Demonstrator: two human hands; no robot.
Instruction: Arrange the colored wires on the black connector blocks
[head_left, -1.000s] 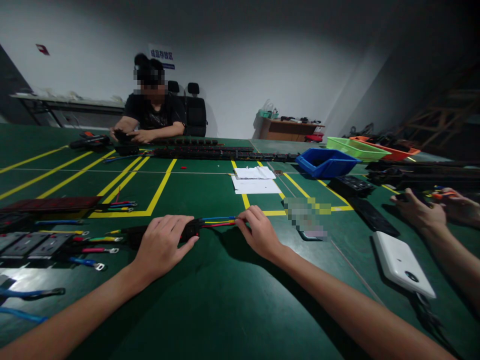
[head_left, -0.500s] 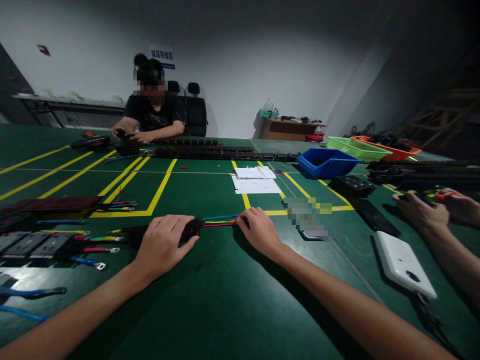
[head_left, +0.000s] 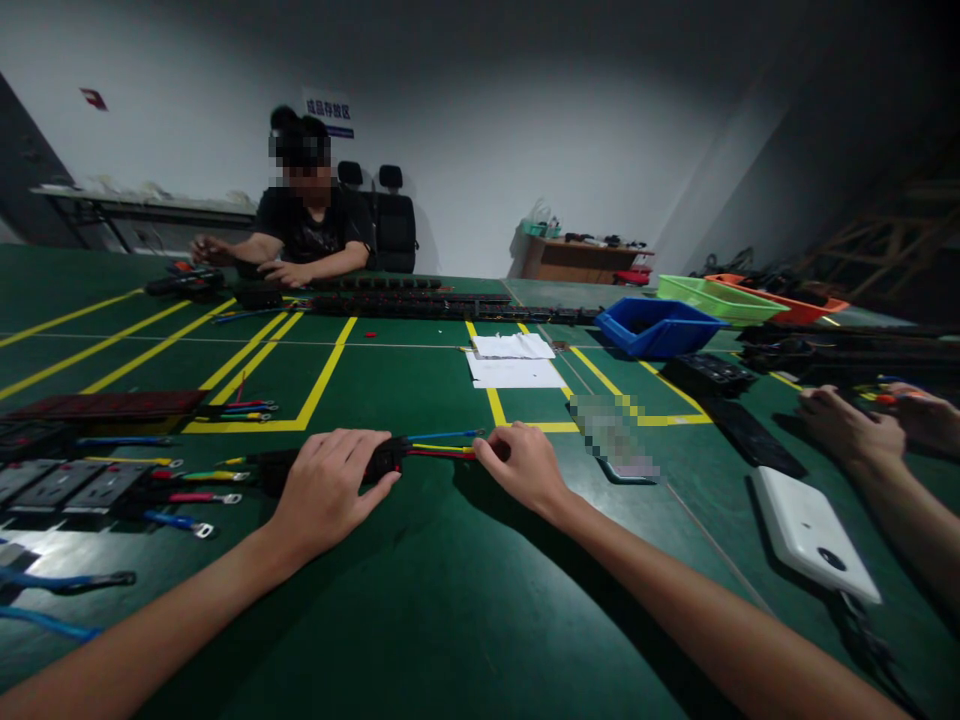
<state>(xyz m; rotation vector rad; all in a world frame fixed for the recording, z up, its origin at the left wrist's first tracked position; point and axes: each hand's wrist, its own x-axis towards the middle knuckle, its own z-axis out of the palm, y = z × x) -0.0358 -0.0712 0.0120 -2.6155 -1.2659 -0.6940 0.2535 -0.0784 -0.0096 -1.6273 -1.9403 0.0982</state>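
My left hand [head_left: 337, 490] lies wrapped over a black housing [head_left: 386, 457], which hides most of its body. From the housing's right end run a blue wire [head_left: 442, 436], a yellow-green wire [head_left: 439, 448] and a red wire [head_left: 442, 456]. My right hand [head_left: 521, 465] is closed in a pinch at the far ends of the yellow-green and red wires; their tips are hidden by the fingers. The blue wire's lugged end shows free, just above and beside the fingertips.
Socket modules [head_left: 97, 490] with lugged wires lie at the left. Paper sheets [head_left: 517, 370], a phone [head_left: 619, 445], a white device [head_left: 814, 535] and a blue bin [head_left: 656, 325] are ahead and right. A co-worker's hands [head_left: 855, 425] work at the right; another person [head_left: 315, 220] sits opposite.
The blue wire's end has come clear of my right fingers, which have shifted slightly and curled more. My left hand stays on the housing. The person opposite has moved one hand to the left.
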